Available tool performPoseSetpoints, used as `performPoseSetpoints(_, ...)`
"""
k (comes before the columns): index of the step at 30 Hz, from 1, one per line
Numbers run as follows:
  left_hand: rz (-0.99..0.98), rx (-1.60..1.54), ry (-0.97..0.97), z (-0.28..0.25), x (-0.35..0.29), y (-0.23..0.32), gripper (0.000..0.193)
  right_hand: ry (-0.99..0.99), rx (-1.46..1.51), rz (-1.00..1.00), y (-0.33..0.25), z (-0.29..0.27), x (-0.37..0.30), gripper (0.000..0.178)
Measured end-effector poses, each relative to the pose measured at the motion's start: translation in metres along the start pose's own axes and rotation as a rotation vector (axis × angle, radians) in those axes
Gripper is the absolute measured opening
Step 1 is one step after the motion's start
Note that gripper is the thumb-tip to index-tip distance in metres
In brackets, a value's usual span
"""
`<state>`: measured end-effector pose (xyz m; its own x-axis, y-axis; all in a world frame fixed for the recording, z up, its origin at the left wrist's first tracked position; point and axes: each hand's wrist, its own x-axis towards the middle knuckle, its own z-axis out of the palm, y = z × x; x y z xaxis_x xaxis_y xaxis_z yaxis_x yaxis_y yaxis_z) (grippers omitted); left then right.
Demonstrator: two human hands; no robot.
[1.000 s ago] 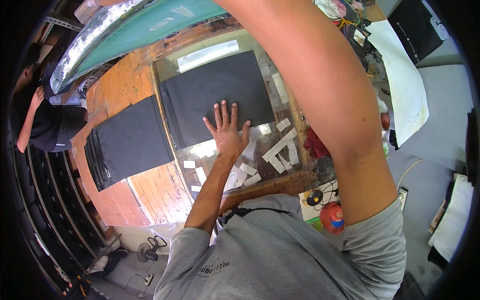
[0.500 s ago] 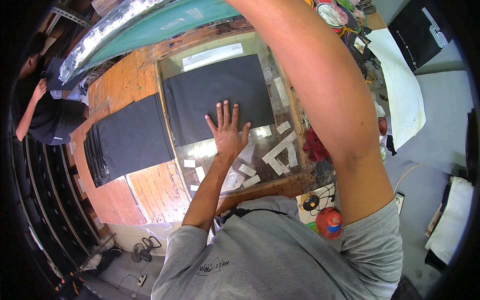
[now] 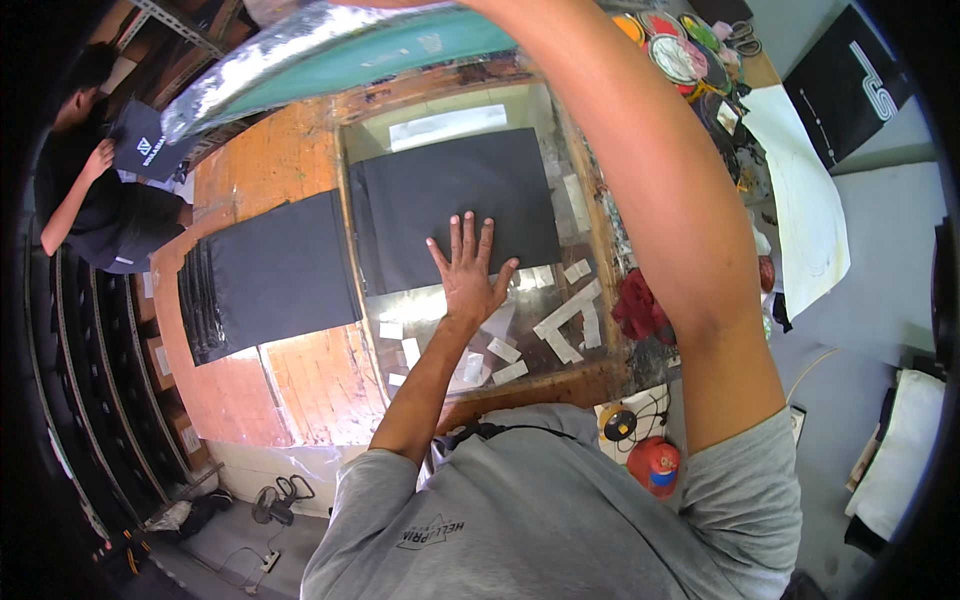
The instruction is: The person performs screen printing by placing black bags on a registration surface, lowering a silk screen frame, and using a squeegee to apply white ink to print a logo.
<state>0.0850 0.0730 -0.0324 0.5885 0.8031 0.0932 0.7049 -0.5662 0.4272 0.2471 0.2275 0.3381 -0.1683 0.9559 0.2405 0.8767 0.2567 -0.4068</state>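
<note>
My left hand lies flat with fingers spread on the near part of a smooth black fabric piece. That piece rests on a glass panel set in a wooden table. My right arm reaches up across the view; only a sliver of my right hand shows at the top edge, its fingers cut off. Close to that hand, a tilted screen-printing frame with teal mesh and a silvery border is raised over the table's far side. Left of the glass lies a stack of black fabric pieces.
White tape strips are stuck on the glass. Ink tubs and a dark red rag sit at the right. At the far left a co-worker holds a printed black piece beside dark racks. A red container stands below.
The table and raised frame appear shifted slightly right in view. My left hand stays flat on the black piece. The co-worker's black piece now shows a white print.
</note>
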Motion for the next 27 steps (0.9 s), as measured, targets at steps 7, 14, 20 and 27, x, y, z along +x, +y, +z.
performPoseSetpoints(7, -0.153, -1.091, 0.425, -0.116, -0.028, 0.030, 0.070, 0.324, -0.178, -0.041, -0.022, 0.089, -0.097, 0.038)
performPoseSetpoints(14, -0.984, -2.057, 0.223, -0.110, -0.095, 0.015, 0.039, 0.120, -0.005, 0.108, 0.035, 0.204, -0.161, 0.040)
performPoseSetpoints(20, -1.191, -2.021, 0.250, -0.056, -0.101, -0.008, 0.034, 0.328, -0.249, 0.044, 0.129, 0.272, -0.049, 0.033)
performPoseSetpoints(27, -1.217, -2.029, 0.284, -0.071, -0.103, -0.003, 0.022, 0.242, -0.351, 0.062, 0.154, 0.327, 0.037, 0.053)
